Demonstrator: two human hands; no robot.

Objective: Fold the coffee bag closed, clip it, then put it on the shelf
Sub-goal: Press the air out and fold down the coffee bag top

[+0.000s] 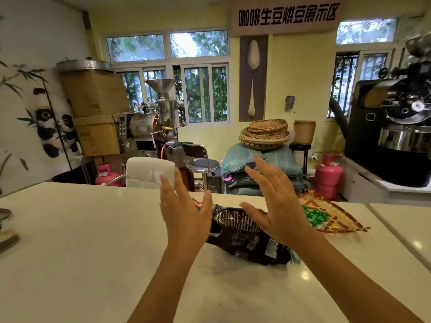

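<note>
At the far left edge of the frame a dark object (5, 229) lay on the counter (81, 241), too cut off to identify. Left of centre, the left hand (184, 213) was raised above the counter with fingers straight and spread, holding nothing. Just behind it, past the counter's far edge, showed the white back of a chair (149, 171).

At centre the bag (247, 236) lay on its side on the counter, black and glossy with pale print, one end toward the upper left and the other toward the lower right. A bit of red (198, 205) showed at its upper-left end, beside the left thumb; whether that was the clip could not be told. The bag's mouth was hidden, so its fold could not be judged.

Right of centre the right hand (277, 203) was raised over the bag, fingers straight and apart, gripping nothing. Both hands appeared clear of the bag.

Further right a woven tray (340, 220) with green pieces sat on the counter, just beside the bag.

Risks from here, as a guess: the slick foil could slip under the hands and the fold spring open before a clip went on; lifting the bag by the wrong end might spill beans; a sweeping right arm could knock the tray. No shelf was plainly visible.
</note>
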